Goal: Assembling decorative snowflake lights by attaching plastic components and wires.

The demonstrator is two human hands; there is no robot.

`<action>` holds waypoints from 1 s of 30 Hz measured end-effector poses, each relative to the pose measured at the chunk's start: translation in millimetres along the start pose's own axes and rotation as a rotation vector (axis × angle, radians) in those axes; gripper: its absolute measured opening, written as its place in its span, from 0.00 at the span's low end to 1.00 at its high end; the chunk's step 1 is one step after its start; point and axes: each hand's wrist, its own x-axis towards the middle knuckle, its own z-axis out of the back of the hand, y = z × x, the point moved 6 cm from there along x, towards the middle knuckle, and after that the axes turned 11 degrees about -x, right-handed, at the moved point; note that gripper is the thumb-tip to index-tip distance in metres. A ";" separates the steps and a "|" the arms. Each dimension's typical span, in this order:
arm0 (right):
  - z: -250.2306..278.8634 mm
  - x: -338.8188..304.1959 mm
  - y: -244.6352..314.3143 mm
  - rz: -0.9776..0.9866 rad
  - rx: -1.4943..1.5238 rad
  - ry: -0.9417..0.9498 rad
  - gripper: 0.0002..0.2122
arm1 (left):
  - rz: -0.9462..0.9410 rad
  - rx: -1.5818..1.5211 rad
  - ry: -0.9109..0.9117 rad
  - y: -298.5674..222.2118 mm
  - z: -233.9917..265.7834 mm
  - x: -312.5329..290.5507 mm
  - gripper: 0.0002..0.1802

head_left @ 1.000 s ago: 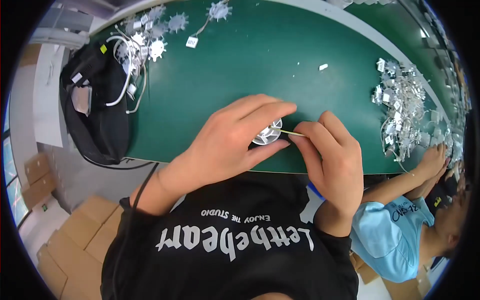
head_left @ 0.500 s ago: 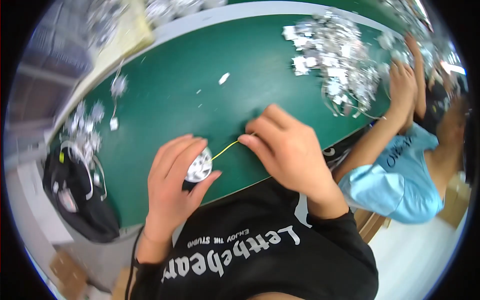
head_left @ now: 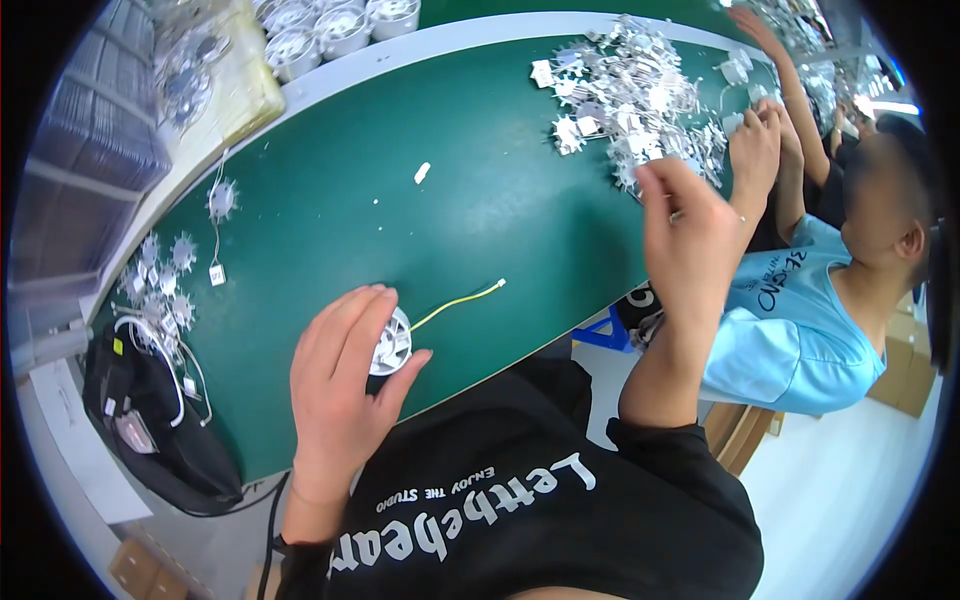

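Note:
My left hand is closed round the rim of a round white part with spokes, thumb on its near side and fingers over its left. From that part a thin yellow wire runs out to the right across the green tabletop, ending in a small white connector. My right hand is lifted near the pile of star-shaped silvery pieces, its thumb and bent fingers apart, with nothing visible in them. Its fingertips overlap the near edge of the pile in view; contact cannot be made out.
More star-shaped pieces with white wires lie at left beside a black bag. One wired piece lies apart. White round housings stand along the far edge. A co-worker's hand is close by on the right.
My right hand has let go of the yellow wire and moved right and away toward the pile. The wire now lies free, its connector showing. My left hand keeps its hold.

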 end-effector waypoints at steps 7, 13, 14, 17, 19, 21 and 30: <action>46.7 11.2 52.8 0.099 0.594 -0.120 0.04 | -0.140 -0.018 -0.137 -14.0 16.1 7.9 0.36; 50.9 9.0 127.3 0.573 0.840 -0.036 0.06 | 0.351 -1.248 0.074 -10.3 5.4 -15.7 0.37; 51.4 9.3 137.5 0.726 0.847 -0.004 0.06 | 0.374 -1.279 0.074 -9.8 3.5 -14.1 0.36; 50.1 0.6 152.4 1.041 0.857 0.072 0.07 | 0.440 -1.395 0.080 -8.1 0.1 -10.8 0.34; 47.0 -1.3 139.5 0.853 0.805 0.073 0.10 | 0.474 -1.489 0.088 -6.4 -1.1 -9.6 0.35; 42.3 -4.2 128.3 0.767 0.773 0.088 0.11 | 0.501 -1.589 0.103 -7.2 -2.5 -9.6 0.36; 31.6 -30.9 116.2 0.656 0.617 0.027 0.18 | 0.503 -1.390 -0.060 -8.7 1.4 -7.6 0.17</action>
